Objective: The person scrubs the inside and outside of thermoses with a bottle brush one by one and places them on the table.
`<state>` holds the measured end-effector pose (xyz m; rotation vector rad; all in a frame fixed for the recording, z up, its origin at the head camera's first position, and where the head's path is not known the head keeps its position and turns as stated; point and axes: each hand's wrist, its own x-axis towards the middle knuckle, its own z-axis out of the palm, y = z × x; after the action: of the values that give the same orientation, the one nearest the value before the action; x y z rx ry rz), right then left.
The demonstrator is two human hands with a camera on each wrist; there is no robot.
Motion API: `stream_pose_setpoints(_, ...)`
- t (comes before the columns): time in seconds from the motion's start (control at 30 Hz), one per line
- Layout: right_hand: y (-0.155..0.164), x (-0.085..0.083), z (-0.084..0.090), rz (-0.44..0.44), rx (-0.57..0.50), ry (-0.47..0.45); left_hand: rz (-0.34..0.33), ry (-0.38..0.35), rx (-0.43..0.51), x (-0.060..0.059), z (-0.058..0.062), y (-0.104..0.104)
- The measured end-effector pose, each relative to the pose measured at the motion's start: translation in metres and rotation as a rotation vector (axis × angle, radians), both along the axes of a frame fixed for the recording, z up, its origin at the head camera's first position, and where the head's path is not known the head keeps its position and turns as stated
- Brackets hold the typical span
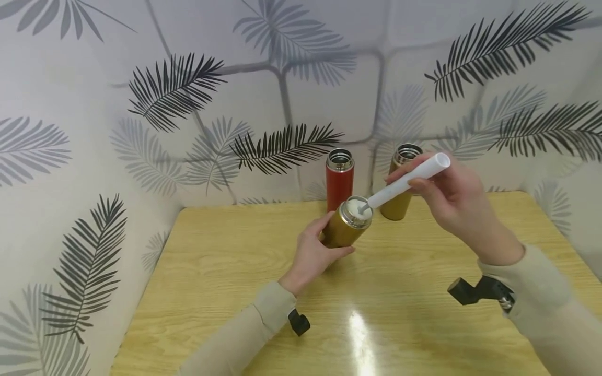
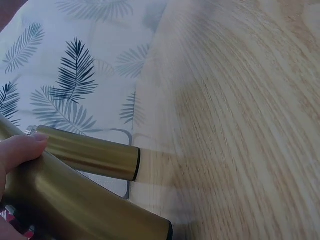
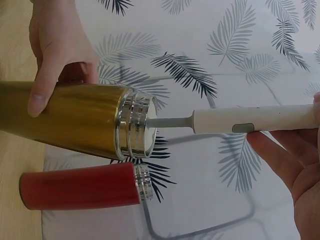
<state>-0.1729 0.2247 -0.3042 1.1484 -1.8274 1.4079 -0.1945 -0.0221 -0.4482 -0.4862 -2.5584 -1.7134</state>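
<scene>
Gold flask [image 1: 346, 228] is sitting tilted near the middle of the wooden table [image 1: 226, 271] in the head view, its open mouth leaning right toward the white brush [image 1: 406, 184], whose thin stem is reaching into that mouth. Left hand [image 1: 312, 254] is wrapping its fingers around the flask's lower body, while the right hand [image 1: 453, 201] is pinching the brush handle between thumb and fingers. A red flask [image 1: 339, 179] and a second gold flask [image 1: 401, 183] are standing uncapped at the far edge, just behind. Judging from this tilt, the held flask could slip or swing into the red one if the brush is pushed hard against the rim. In the left wrist view, the gripped flask [image 2: 75, 205] is filling the near corner, a fingertip [image 2: 22, 150] pressing on it, with the other gold flask [image 2: 90, 156] lying beyond. In the right wrist view, the left hand's fingers [image 3: 52, 65] are curling over the gold body [image 3: 75, 120], the brush [image 3: 250, 120] is resting on the right hand's half-curled fingers [image 3: 285, 160], and the red flask [image 3: 80, 186] is showing beside them.
</scene>
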Motion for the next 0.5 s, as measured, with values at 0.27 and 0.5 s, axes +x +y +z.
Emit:
stream_pose_setpoints(0.27,0.0,-0.004,-0.019,0.032,-0.062,0.0,-0.011,0.054,-0.039,-0.001,0.003,-0.002)
stream_pose_setpoints(0.5,-0.009,-0.009,-0.045,-0.169,0.094,0.119,-0.047,0.235,-0.143,-0.001,0.022,0.006)
